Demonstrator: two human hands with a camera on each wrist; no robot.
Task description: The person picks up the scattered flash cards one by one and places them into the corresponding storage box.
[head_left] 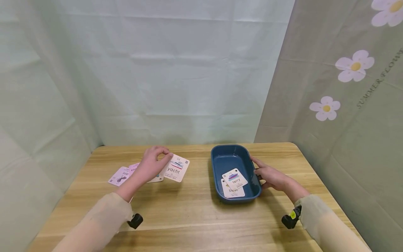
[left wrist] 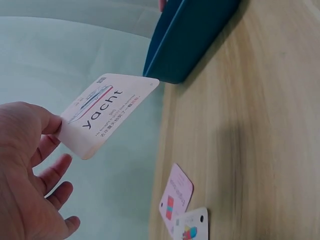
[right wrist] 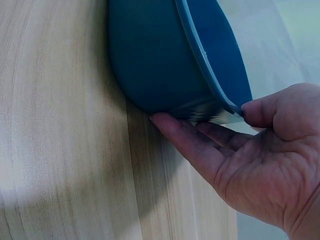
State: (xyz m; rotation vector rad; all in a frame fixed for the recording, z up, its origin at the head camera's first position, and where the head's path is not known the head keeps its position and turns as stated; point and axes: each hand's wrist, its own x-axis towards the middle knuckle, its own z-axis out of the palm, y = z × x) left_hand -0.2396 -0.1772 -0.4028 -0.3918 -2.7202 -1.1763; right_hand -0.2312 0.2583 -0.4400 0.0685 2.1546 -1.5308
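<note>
Between thumb and fingertip, my left hand (head_left: 153,163) pinches a "yacht" flash card (head_left: 177,168) by its edge, raised above the table. In the left wrist view the card (left wrist: 107,112) faces the camera, its lower fingers spread below. My right hand (head_left: 273,177) grips the right side of a blue plastic bin (head_left: 213,171). Its thumb (right wrist: 257,111) lies at the rim and the other fingers press the outer wall. Inside the bin lie a "ferry" card (head_left: 234,179) and, partly under it, another boat-type card (head_left: 232,192).
On the left of the wooden table (head_left: 195,224), several more cards lie partly hidden behind my left arm, including a pale purple card (head_left: 119,176) and a pink card (left wrist: 176,192). Hanging cloth (head_left: 176,77) closes off the back and both sides.
</note>
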